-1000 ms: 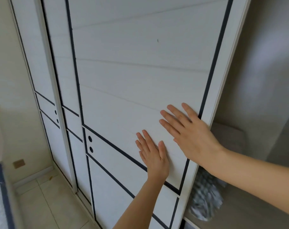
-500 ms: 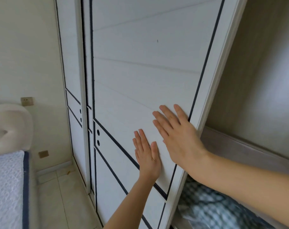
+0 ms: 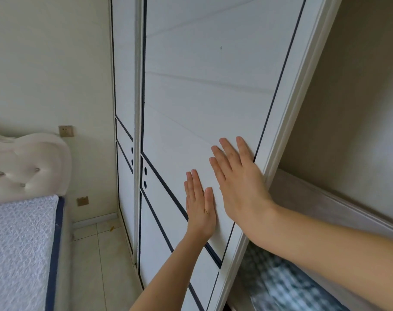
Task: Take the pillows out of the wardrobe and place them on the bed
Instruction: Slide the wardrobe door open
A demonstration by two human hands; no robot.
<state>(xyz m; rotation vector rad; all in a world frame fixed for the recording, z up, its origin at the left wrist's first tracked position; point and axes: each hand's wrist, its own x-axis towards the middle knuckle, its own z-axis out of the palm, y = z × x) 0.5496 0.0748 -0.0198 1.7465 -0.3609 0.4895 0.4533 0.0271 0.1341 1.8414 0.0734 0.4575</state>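
The white sliding wardrobe door [image 3: 209, 90] with dark trim fills the middle of the view. My left hand [image 3: 200, 205] lies flat on its lower panel, fingers spread, holding nothing. My right hand [image 3: 238, 185] presses flat on the door just beside its right edge, also holding nothing. To the right of the door the wardrobe interior [image 3: 352, 122] stands open. A blue-and-white checked pillow or bedding [image 3: 278, 286] lies on the shelf inside, partly hidden by my right forearm. The bed [image 3: 18, 248] with a white quilted mattress and navy trim is at the lower left.
A white tufted headboard [image 3: 27, 164] stands against the left wall. A second wardrobe door [image 3: 123, 131] sits behind the one I touch. Tiled floor [image 3: 94, 265] runs between bed and wardrobe. Wall sockets [image 3: 66, 130] sit by the headboard.
The door has slid left under both flat hands, overlapping the door behind it more. The opening on the right is wider and more of the checked bedding, the bed and the headboard show.
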